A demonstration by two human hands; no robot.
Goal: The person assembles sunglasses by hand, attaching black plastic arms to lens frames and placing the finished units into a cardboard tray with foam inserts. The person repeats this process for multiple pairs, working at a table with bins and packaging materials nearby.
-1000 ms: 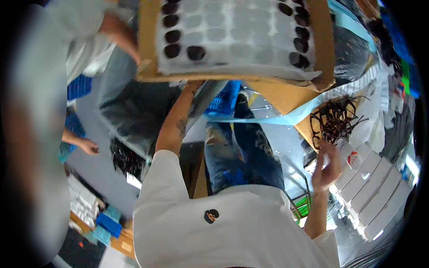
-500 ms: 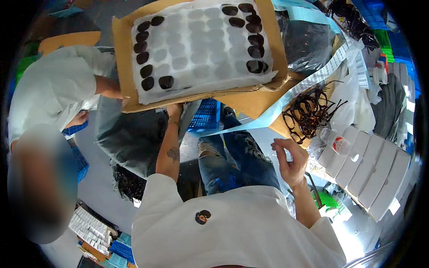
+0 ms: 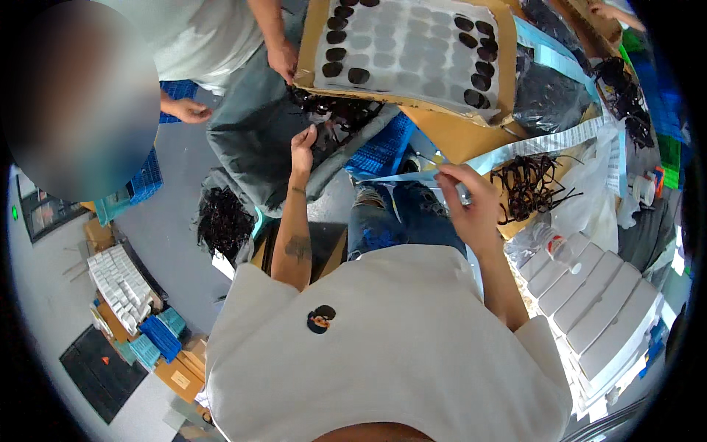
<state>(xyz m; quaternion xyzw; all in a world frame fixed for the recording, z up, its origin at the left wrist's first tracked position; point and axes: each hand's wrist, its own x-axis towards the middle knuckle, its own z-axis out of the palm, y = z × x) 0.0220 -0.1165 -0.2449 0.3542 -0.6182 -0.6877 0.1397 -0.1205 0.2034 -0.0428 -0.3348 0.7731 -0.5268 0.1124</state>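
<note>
My left hand (image 3: 303, 151) is at the mouth of a large grey bag (image 3: 247, 136), its fingers closed. What they hold, if anything, is too small to make out. Dark eyeglass frames (image 3: 353, 110) lie heaped in the bag just beyond it. My right hand (image 3: 473, 202) hovers in front of my body, fingers loosely curled and apart, with nothing visible in it. Close to its right lies a pile of tortoiseshell eyeglass frames (image 3: 534, 184). Ahead, a shallow cardboard box (image 3: 506, 44) holds rows of dark lenses (image 3: 335, 55) on white paper.
A co-worker's hand (image 3: 283, 59) touches the box's left side. White cartons (image 3: 596, 302) with a plastic bottle (image 3: 563, 254) on them stand at right. A pale-blue printed strip (image 3: 508, 156) crosses the work area. Another bag of dark pieces (image 3: 223, 225) sits at left.
My view has shifted, and the box appears farther up and right. My left hand has come out from under the box's near edge to the bag mouth. The frames in the bag now show.
</note>
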